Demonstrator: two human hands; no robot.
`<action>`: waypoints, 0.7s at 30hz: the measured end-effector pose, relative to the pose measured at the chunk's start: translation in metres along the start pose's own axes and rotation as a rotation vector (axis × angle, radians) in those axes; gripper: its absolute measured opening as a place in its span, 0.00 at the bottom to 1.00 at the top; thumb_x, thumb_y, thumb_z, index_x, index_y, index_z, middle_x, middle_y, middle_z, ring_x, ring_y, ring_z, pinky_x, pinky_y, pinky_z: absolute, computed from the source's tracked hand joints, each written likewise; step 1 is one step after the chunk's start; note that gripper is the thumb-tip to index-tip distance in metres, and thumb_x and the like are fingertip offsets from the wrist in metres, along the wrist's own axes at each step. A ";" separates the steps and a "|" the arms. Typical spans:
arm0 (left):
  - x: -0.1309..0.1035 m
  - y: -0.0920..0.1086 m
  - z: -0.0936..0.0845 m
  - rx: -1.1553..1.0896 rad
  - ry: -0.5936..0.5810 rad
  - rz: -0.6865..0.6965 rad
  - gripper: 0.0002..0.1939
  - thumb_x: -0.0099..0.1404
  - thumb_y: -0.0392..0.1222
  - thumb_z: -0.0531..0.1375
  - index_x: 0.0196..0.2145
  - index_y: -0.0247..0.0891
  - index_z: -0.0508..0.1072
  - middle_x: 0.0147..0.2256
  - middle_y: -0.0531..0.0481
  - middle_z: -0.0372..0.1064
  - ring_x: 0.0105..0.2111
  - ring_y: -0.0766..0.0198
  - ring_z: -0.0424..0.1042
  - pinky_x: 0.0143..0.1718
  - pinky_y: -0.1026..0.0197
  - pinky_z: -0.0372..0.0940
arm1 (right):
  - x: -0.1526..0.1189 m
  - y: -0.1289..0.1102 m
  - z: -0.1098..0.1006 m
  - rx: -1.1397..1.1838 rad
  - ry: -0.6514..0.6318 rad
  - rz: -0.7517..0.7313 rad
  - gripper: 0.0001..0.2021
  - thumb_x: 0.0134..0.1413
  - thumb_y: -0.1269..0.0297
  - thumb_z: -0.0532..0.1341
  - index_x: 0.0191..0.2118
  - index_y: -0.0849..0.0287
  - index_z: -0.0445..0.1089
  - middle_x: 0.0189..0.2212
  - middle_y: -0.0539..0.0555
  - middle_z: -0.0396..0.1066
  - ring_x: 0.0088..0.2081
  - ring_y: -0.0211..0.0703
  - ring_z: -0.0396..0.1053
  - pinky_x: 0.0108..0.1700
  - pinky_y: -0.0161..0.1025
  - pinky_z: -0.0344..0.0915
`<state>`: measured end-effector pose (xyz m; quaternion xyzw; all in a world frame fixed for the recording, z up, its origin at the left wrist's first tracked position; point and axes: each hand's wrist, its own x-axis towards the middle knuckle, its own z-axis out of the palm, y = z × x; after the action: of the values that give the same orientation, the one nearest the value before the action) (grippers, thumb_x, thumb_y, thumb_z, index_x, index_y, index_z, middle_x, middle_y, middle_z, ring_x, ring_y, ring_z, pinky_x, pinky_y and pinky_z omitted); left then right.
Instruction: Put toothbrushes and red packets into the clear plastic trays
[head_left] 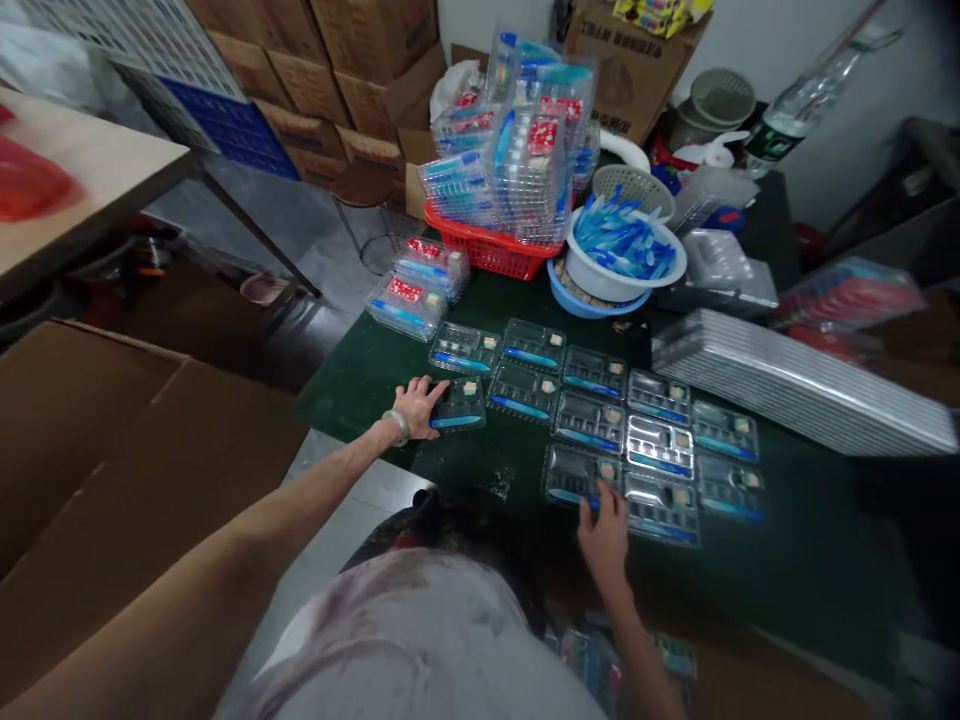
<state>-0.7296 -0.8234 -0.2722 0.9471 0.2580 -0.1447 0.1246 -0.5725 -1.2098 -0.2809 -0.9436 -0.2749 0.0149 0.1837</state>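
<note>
My left hand (420,407), fingers spread, rests on the left edge of a clear plastic tray (469,403) that holds a blue pen and a small pale piece. Over on the right, my right hand (604,525) touches the lower right corner of another such tray (566,473), its fingers apart near the blue pen. Several similar trays lie in rows on the dark green table (465,470), each with a blue pen. One shiny tray (660,444) sits among them.
A red basket (491,250) heaped with clear packs stands at the back, beside a white bowl (600,280) of blue pens. Stacked trays (810,385) lie at the right. Finished-looking packs (409,303) sit back left; an open cardboard box (135,440) is at far left.
</note>
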 end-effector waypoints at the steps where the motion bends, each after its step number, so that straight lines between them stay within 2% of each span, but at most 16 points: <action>1: -0.004 -0.003 0.002 0.001 0.019 0.017 0.55 0.42 0.50 0.66 0.65 0.40 0.48 0.59 0.30 0.48 0.57 0.37 0.50 0.49 0.39 0.55 | -0.013 -0.003 0.003 0.027 -0.022 0.015 0.26 0.60 0.54 0.48 0.55 0.68 0.63 0.49 0.69 0.62 0.49 0.56 0.64 0.48 0.50 0.64; 5: -0.037 -0.005 0.020 -0.019 0.100 0.121 0.50 0.43 0.48 0.63 0.63 0.37 0.53 0.55 0.31 0.52 0.55 0.39 0.52 0.46 0.43 0.57 | -0.052 -0.010 0.013 0.114 -0.088 0.112 0.26 0.60 0.54 0.47 0.55 0.68 0.62 0.51 0.69 0.61 0.51 0.58 0.63 0.49 0.52 0.64; 7: -0.053 0.006 0.029 -0.026 0.117 0.205 0.49 0.43 0.47 0.62 0.63 0.37 0.54 0.55 0.31 0.52 0.55 0.39 0.52 0.47 0.44 0.56 | -0.063 -0.013 0.017 0.147 -0.113 0.154 0.26 0.60 0.54 0.47 0.56 0.68 0.62 0.52 0.69 0.60 0.50 0.57 0.64 0.49 0.52 0.64; 9: -0.060 0.027 0.034 -0.028 0.113 0.298 0.48 0.43 0.47 0.62 0.62 0.39 0.56 0.56 0.32 0.51 0.55 0.38 0.51 0.48 0.43 0.55 | -0.070 -0.016 0.019 0.172 -0.138 0.177 0.26 0.59 0.54 0.47 0.56 0.68 0.62 0.52 0.68 0.60 0.50 0.57 0.65 0.49 0.52 0.65; 12: -0.049 0.068 0.031 -0.038 0.094 0.384 0.49 0.41 0.47 0.64 0.62 0.40 0.56 0.57 0.32 0.49 0.57 0.38 0.50 0.50 0.42 0.53 | -0.074 -0.017 0.019 0.192 -0.179 0.194 0.26 0.59 0.54 0.46 0.56 0.67 0.63 0.52 0.68 0.60 0.50 0.56 0.65 0.48 0.51 0.66; 16: -0.012 0.114 0.016 -0.019 0.038 0.432 0.52 0.40 0.45 0.67 0.63 0.40 0.54 0.61 0.31 0.45 0.61 0.36 0.44 0.52 0.40 0.51 | -0.077 -0.009 0.013 0.193 -0.222 0.227 0.26 0.59 0.54 0.46 0.57 0.65 0.62 0.52 0.66 0.61 0.48 0.56 0.67 0.48 0.51 0.66; 18: 0.001 0.125 0.011 0.016 -0.020 0.453 0.53 0.40 0.44 0.68 0.63 0.40 0.54 0.63 0.29 0.41 0.62 0.34 0.40 0.53 0.37 0.50 | -0.078 -0.001 0.008 0.200 -0.238 0.250 0.26 0.59 0.54 0.46 0.57 0.65 0.61 0.52 0.66 0.61 0.47 0.55 0.68 0.46 0.49 0.68; 21: 0.004 0.126 0.011 0.015 -0.048 0.476 0.52 0.40 0.47 0.70 0.62 0.40 0.56 0.64 0.30 0.38 0.63 0.32 0.36 0.52 0.34 0.50 | -0.081 0.009 0.001 0.209 -0.230 0.276 0.26 0.59 0.53 0.46 0.57 0.63 0.61 0.52 0.65 0.62 0.44 0.52 0.70 0.42 0.47 0.69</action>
<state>-0.6621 -0.9302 -0.2635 0.9784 0.0234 -0.1359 0.1542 -0.6367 -1.2588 -0.2912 -0.9403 -0.1591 0.1758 0.2443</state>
